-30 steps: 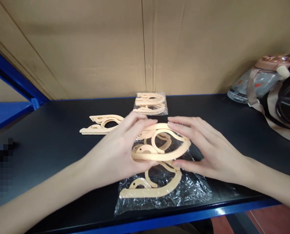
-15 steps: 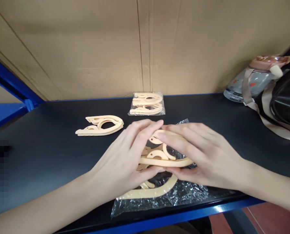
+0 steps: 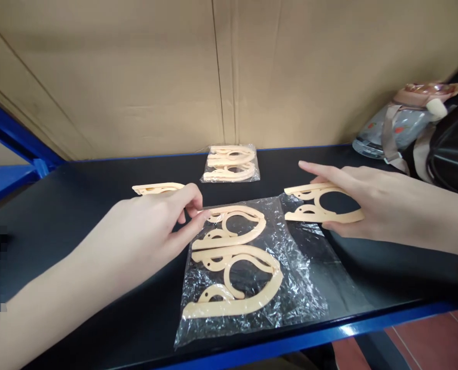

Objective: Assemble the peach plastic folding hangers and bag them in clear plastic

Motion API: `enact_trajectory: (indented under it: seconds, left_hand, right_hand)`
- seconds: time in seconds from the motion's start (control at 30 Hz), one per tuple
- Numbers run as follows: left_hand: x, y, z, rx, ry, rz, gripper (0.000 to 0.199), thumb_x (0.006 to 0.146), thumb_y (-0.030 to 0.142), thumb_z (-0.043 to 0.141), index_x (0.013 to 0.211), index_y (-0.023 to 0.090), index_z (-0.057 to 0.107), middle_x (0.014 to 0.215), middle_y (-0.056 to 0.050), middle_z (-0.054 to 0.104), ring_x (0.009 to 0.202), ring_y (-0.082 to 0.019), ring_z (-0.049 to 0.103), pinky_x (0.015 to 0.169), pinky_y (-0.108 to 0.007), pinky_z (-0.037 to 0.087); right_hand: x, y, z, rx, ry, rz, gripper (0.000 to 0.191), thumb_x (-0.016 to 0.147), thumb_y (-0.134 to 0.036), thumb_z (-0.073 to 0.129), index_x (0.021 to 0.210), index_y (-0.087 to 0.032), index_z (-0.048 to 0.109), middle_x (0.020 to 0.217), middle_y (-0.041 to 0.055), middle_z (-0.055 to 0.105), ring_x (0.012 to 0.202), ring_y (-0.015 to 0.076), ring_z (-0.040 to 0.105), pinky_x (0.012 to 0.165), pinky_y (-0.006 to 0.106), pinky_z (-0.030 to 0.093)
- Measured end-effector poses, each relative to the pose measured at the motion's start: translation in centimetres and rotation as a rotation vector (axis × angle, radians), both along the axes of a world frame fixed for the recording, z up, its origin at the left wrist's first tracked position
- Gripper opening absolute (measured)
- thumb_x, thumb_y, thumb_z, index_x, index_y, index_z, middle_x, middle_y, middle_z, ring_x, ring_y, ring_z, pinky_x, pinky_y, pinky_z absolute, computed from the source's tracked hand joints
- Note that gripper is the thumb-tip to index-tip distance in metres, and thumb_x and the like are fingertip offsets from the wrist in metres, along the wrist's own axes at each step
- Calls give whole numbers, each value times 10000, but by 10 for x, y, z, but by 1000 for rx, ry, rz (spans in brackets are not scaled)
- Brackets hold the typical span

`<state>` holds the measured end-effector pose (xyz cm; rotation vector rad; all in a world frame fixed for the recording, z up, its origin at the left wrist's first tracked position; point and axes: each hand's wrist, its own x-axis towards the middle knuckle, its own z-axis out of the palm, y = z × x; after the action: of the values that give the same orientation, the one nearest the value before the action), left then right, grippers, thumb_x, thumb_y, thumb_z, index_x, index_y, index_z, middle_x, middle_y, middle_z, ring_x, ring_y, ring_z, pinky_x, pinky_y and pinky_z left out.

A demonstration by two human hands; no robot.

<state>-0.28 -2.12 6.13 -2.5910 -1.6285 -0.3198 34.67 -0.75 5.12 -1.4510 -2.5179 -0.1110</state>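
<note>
A clear plastic bag point(image 3: 298, 288) lies flat before me with two beige folding hangers, the upper one point(image 3: 248, 239) and the lower one point(image 3: 265, 300), side by side inside it. My left hand point(image 3: 163, 221) is closed at the bag's upper left corner, thumb and fingers pinching its edge. To the right of the bag, my right hand point(image 3: 352, 200) grips another folded hanger point(image 3: 309, 217) by its rounded end, index finger stretched out above it. Behind my left hand a further folded hanger point(image 3: 157, 188) lies partly hidden.
A packed bag of folded hangers point(image 3: 231, 163) lies at the back of the black shelf point(image 3: 98, 205), near a cardboard wall point(image 3: 136, 77). At the right back, a strapped water bottle point(image 3: 398, 123) leans beside a black bag point(image 3: 452, 139). A blue rail point(image 3: 340, 329) edges the front.
My hands have parted from above the bag. The right has moved right with a folded hanger; the left has drawn back to the bag's upper left corner, and the two hangers inside now show.
</note>
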Motion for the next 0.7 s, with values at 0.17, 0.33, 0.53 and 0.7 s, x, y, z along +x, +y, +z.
enact_trajectory:
  seconds: [0.17, 0.33, 0.53, 0.7]
  left_hand:
    - [1, 2, -12, -32, 201, 89, 273, 929, 415, 311, 870, 245, 517, 639, -25, 649, 482, -248, 585, 460, -307, 293]
    - [0, 1, -19, -43, 238, 68, 293, 934, 335, 290, 920, 232, 564, 726, -69, 687, 548, -271, 628, 469, -320, 317]
    - [-1, 3, -22, -113, 124, 69, 299, 942, 343, 314, 993, 245, 592, 787, -45, 708, 595, -251, 660, 503, -322, 399]
    - [-2, 2, -26, -110, 29, 68, 312, 919, 322, 386, 1168, 260, 563, 864, -20, 725, 625, -233, 679, 511, -308, 430]
  right_hand:
    - [-2, -15, 1, -47, -145, 51, 920, 783, -508, 637, 1560, -418, 151, 1187, 101, 676, 1073, 353, 660, 823, 514, 571]
    - [-10, -20, 1, -123, -161, 163, 920, 808, -481, 651, 1562, -414, 129, 1387, 80, 583, 1225, 358, 585, 889, 475, 565]
    - [-23, -15, -5, -194, -81, 203, 911, 824, -422, 646, 1574, -372, 132, 1339, 103, 595, 1193, 340, 599, 899, 485, 545]
    - [-22, -15, -4, -194, -51, 182, 880, 809, -428, 659, 1559, -377, 202, 1381, 88, 577, 1219, 360, 588, 911, 511, 542]
